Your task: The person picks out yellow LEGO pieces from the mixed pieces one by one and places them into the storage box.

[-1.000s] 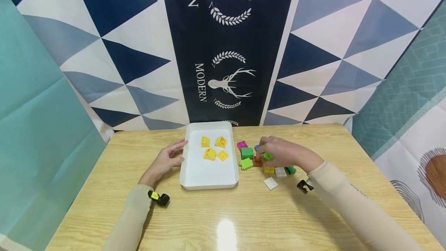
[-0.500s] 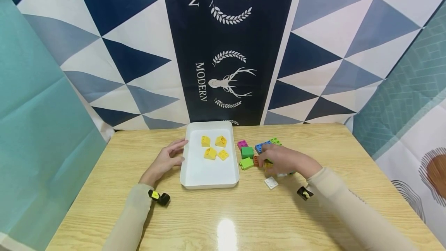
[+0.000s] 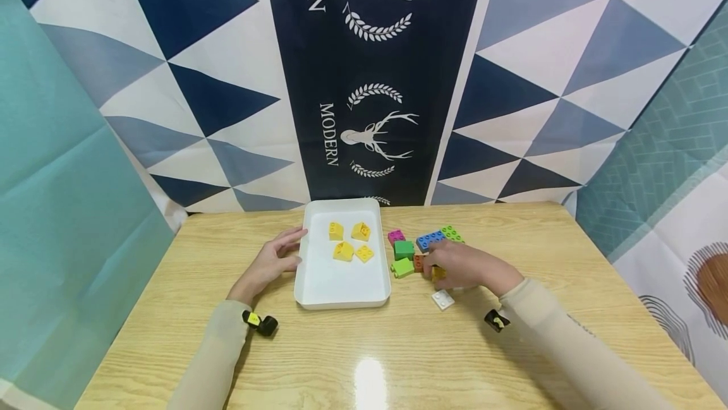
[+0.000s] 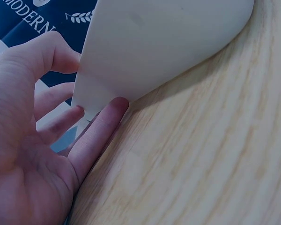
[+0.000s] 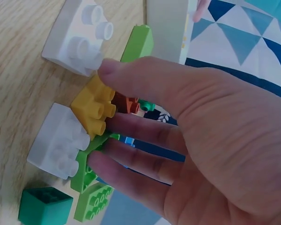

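Observation:
In the head view my left hand [image 3: 272,263] rests against the outer left wall of a white tray [image 3: 341,290]. The left wrist view has its extended fingers touching the tray wall [image 4: 150,42]. Four-sided and sloped yellow toy bricks [image 3: 344,251] lie inside the tray. Over the loose pile, my right hand [image 3: 463,266] has thumb and index finger at opposite sides of a yellow toy brick [image 5: 94,104], apparently pinching it. The brick sits low among the others. The other fingers extend over a bright green brick [image 5: 85,164].
Around the right hand lie a magenta brick [image 3: 396,236], a green brick [image 3: 404,249], a lime brick [image 3: 402,268], a blue brick [image 3: 430,240] and a white brick [image 3: 442,299]. A dark green brick [image 5: 44,206] shows in the right wrist view. A patterned cloth stands behind the table.
My right hand held a bright green brick a second ago; it has lowered, let that brick go and come round the yellow brick. The left hand and tray have stayed put.

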The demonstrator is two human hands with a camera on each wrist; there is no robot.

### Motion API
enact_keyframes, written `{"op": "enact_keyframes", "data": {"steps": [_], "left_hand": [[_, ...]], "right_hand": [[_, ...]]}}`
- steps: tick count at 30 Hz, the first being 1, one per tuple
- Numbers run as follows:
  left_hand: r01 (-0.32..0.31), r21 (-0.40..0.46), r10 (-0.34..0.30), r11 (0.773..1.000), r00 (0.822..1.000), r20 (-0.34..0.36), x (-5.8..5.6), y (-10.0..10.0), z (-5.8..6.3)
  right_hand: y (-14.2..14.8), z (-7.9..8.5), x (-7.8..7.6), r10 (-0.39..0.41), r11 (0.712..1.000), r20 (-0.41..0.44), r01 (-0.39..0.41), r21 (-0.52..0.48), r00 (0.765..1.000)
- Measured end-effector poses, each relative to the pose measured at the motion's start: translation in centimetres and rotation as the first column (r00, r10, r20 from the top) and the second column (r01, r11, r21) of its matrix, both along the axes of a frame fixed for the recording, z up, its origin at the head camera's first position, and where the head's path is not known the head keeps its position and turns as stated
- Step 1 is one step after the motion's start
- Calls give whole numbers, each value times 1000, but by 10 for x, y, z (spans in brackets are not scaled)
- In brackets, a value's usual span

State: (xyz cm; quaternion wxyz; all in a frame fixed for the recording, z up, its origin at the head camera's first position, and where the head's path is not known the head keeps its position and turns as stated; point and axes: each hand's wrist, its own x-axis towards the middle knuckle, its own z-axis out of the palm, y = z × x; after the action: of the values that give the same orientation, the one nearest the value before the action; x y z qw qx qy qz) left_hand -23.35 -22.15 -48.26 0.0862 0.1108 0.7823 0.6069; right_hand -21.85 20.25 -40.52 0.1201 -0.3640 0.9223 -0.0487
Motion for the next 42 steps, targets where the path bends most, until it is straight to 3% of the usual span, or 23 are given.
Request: {"op": "enact_keyframes", "data": {"steps": [23,42], "left_hand": [[4,30,-4,1000,1000,10,1,1,1],[4,23,-4,1000,1000,9,1,1,2]], "right_hand": [[-2,-9,-3,-15,998,-56,18,59,998],[1,-6,-2,13,1000,-42,-12,5,999]]}}
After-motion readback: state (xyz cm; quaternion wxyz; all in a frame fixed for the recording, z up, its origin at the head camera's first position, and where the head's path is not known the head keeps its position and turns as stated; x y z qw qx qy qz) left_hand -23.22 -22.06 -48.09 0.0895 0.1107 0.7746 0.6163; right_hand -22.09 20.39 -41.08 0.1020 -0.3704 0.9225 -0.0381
